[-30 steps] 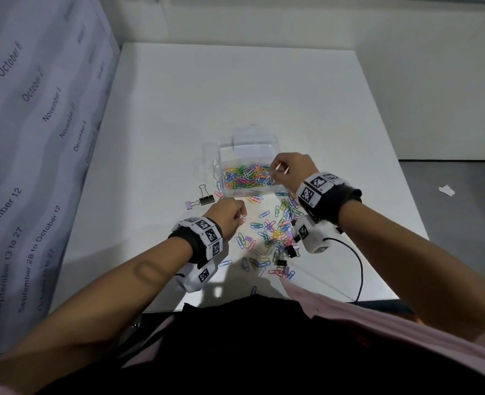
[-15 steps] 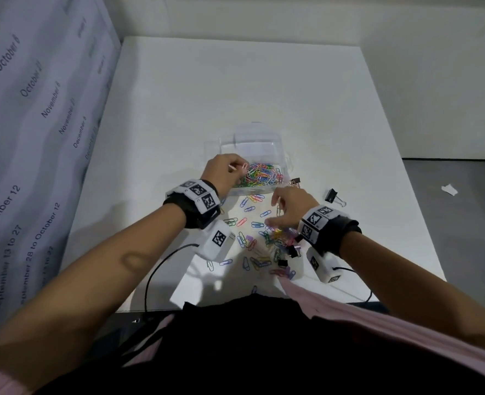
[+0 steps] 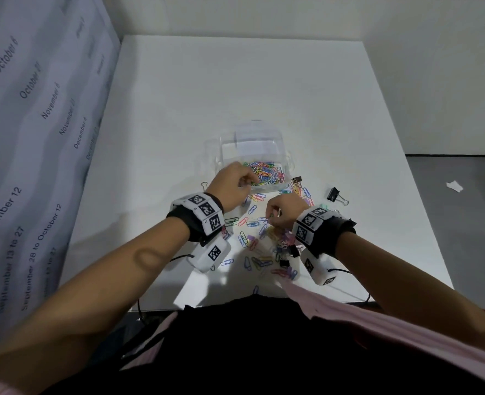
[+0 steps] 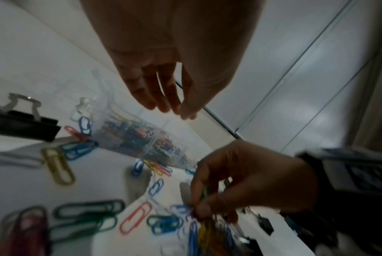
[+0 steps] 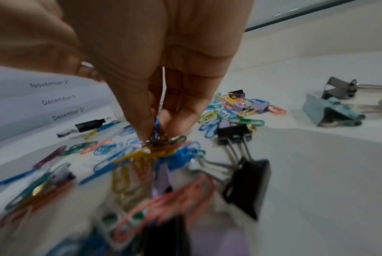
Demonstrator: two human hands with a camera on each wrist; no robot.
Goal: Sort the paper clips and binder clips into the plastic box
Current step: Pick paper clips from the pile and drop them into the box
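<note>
Plastic-coated and tangled, so going slowly: pinching a blue clip [image 5: 156, 126] out of the loose paper clips [image 3: 261, 252] with the thumb and fingertips [image 5: 142, 124] of the right hand [image 3: 285, 210], curled tight round that one and possibly a couple more snagged beneath it. Hard telling how many through the blur. Lifting straight up and shaking lightly, judging that best for shedding hangers-on before travelling. Then carrying over the near wall of the plastic box [image 3: 267, 189], which is sitting just beyond the pile on the white table [image 3: 235, 81], and letting go low above the compartment already holding a coloured heap [image 3: 265, 172].

Keeping the left hand [image 3: 234, 181] hovering at the box's near-left corner, fingers hanging straight and loose, gripping nothing visible; probably free for the next pick.

Watching the black binder clip [image 5: 247, 181] lying just beside the pinch, its wire handles reaching into the pile and likely catching on anything dragged sideways. Noting a mint binder clip [image 5: 323, 110] well apart to the right, another black one [image 3: 333, 193] right of the box, and a small dark one [image 3: 296, 179] near the box's right corner. Seeing no binder clips inside the box yet, so judging the sorting far from finished. Minding also the wrist-camera cable [image 3: 178, 256] trailing by the near table edge, and ignoring the calendar sheet [image 3: 36, 109] hanging on the left.
</note>
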